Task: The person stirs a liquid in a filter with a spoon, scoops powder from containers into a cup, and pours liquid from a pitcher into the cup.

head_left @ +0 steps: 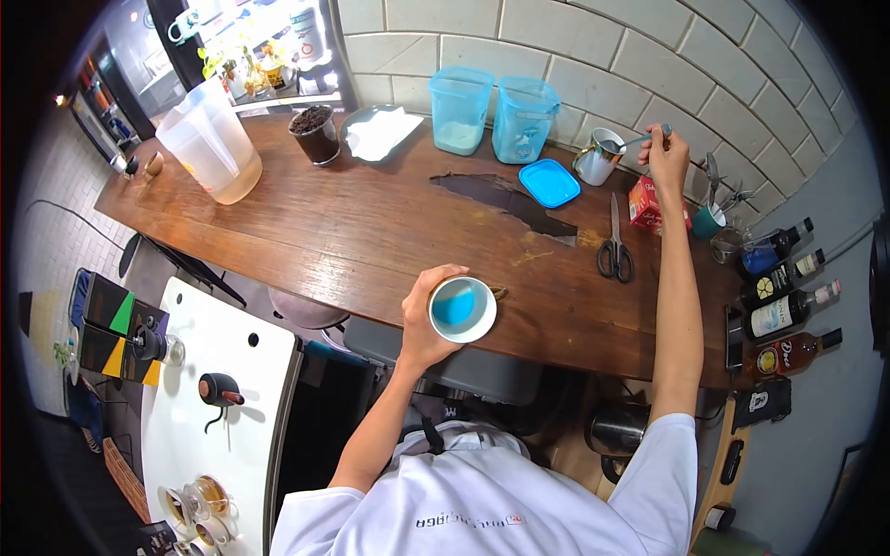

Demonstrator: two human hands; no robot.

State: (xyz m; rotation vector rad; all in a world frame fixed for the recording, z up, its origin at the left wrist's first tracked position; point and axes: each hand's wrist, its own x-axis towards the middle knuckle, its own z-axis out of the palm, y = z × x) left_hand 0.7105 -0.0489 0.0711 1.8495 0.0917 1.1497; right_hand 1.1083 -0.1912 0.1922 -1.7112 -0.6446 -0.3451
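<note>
My left hand (pixel 423 320) is wrapped around a white cup (pixel 477 326) near the front edge of the wooden counter. Bright blue shows at the bottom of the cup. At the back right, my right hand (pixel 667 159) pinches the handle of a spoon (pixel 636 141). The spoon's lower end reaches into a white mug (pixel 594 167) by the tiled wall. A blue lid (pixel 550 183) lies just left of that mug, below two translucent blue containers (pixel 458 111), one with white powder inside. Under my right forearm sits a red box (pixel 643 204).
Black-handled scissors (pixel 615 255) lie on the counter (pixel 371 222). A utensil cup (pixel 709 221) and several bottles (pixel 783 315) line the right end. On the left stand a large plastic pitcher (pixel 211 148), a glass of dark grounds (pixel 316 139) and a plate with white paper (pixel 381 132).
</note>
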